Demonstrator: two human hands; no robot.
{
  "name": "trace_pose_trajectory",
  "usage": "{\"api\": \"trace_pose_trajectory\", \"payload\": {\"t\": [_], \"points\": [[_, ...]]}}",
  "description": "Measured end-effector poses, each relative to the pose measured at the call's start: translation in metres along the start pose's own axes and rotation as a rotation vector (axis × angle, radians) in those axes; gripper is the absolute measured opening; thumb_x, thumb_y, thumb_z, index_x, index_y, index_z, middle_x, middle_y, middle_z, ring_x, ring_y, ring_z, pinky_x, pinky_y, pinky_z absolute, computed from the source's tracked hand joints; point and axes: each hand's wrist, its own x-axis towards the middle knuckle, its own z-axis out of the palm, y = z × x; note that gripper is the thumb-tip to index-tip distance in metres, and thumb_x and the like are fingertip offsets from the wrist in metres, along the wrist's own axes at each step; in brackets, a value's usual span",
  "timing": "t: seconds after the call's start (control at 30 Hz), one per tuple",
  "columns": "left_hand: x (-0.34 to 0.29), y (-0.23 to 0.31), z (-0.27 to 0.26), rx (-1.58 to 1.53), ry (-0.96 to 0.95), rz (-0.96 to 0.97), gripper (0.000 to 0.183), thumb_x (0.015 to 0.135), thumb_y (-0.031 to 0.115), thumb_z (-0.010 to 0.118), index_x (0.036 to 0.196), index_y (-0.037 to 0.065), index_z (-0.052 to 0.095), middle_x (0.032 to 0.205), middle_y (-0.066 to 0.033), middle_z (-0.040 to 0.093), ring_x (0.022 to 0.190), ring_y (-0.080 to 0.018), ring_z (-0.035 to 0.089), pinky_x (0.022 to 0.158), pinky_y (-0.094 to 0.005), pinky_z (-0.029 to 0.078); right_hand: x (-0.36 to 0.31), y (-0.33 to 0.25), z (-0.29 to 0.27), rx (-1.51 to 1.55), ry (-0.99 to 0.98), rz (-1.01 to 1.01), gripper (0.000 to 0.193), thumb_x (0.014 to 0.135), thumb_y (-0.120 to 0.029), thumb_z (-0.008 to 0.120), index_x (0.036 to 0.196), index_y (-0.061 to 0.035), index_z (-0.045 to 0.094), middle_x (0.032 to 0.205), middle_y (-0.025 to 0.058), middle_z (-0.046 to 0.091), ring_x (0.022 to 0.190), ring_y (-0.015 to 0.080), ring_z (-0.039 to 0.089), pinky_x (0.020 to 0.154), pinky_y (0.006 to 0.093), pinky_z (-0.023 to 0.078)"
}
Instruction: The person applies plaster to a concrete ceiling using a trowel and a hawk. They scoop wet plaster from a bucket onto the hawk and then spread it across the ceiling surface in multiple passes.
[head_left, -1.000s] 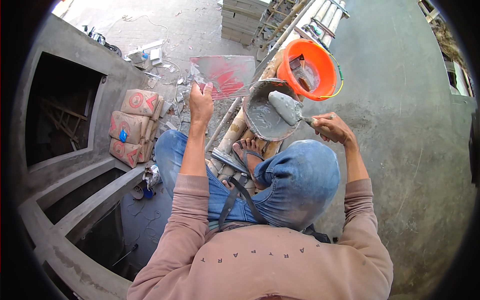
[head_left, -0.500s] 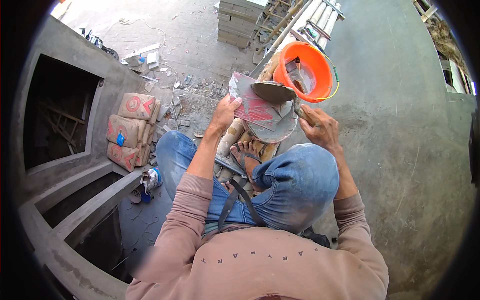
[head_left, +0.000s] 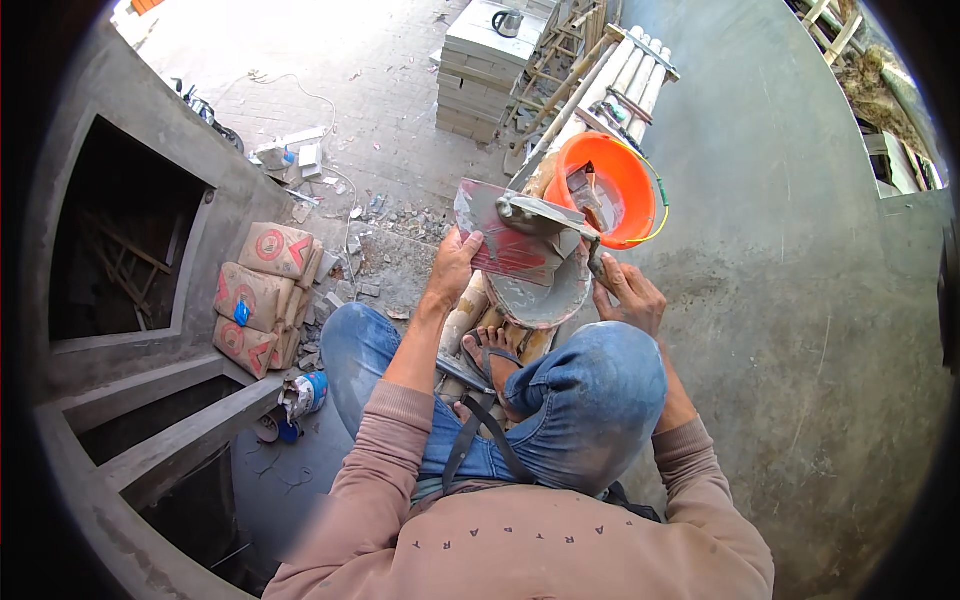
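My left hand (head_left: 455, 262) is closed on the edge of a flat, red plastering board (head_left: 500, 255) smeared with grey mortar. In my right hand (head_left: 632, 296) is the handle of a trowel (head_left: 545, 214), its mortar-coated blade lying over the board's upper right part. Below the board, partly covered by it, sits a round bucket (head_left: 545, 300) with grey mortar on its inner wall. Just beyond, an orange bucket (head_left: 575, 150) with a yellow-green handle holds a brush (head_left: 590, 185) and other tools that I cannot make out fully.
I sit on bamboo poles (head_left: 640, 75) that run away ahead. A grey plastered wall (head_left: 780, 300) rises on the right. To the left are stacked paper sacks (head_left: 250, 295) and a concrete frame with dark openings. Light blocks (head_left: 470, 90) carry a kettle (head_left: 508, 22).
The trowel blade has tipped from showing its broad face to a more edge-on angle over the board. My right hand is slightly lower, and the view has shifted so the kettle shows.
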Motion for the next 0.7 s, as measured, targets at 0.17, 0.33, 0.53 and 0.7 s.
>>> {"api": "trace_pose_trajectory", "payload": {"t": [0.17,0.33,0.53,0.7], "points": [[0.002,-0.004,-0.001,-0.109,0.002,0.009,0.031,0.103,0.012,0.047,0.13,-0.001,0.051,0.119,-0.0085,0.063,0.103,-0.0149,0.06,0.094,-0.0307,0.046,0.004,-0.001,0.001,0.035,0.008,0.005,0.055,0.073,-0.012,0.078,0.127,-0.012,0.065,0.093,0.0058,0.069,0.077,0.0208,0.068,0.068,0.0331,0.055],[0.007,-0.014,-0.008,-0.141,0.01,-0.006,0.033,0.102,0.011,0.047,0.132,-0.002,0.05,0.121,-0.0086,0.062,0.107,-0.0161,0.059,0.097,-0.0314,0.044,0.013,0.003,0.004,0.124,0.004,0.095,0.042,0.082,-0.021,0.071,0.121,-0.0087,0.067,0.083,0.0048,0.067,0.064,0.0179,0.065,0.06,0.0315,0.052],[0.014,-0.029,-0.022,-0.118,0.031,-0.011,0.035,0.101,0.01,0.046,0.133,-0.003,0.049,0.124,-0.0087,0.061,0.111,-0.0175,0.058,0.101,-0.0322,0.042,0.017,0.032,-0.011,1.093,-0.479,1.074,0.028,0.09,-0.026,0.064,0.106,-0.0027,0.068,0.077,0.0063,0.066,0.05,0.0135,0.058,0.045,0.0292,0.047],[0.013,-0.022,-0.031,-0.071,0.122,-0.036,0.035,0.101,0.012,0.047,0.132,-0.003,0.049,0.123,-0.0084,0.061,0.111,-0.017,0.058,0.101,-0.0321,0.042,0.003,0.058,-0.011,1.206,-0.634,1.247,0.029,0.09,-0.023,0.063,0.102,0.0029,0.065,0.076,0.0116,0.066,0.053,0.0164,0.061,0.045,0.0295,0.049]]}}
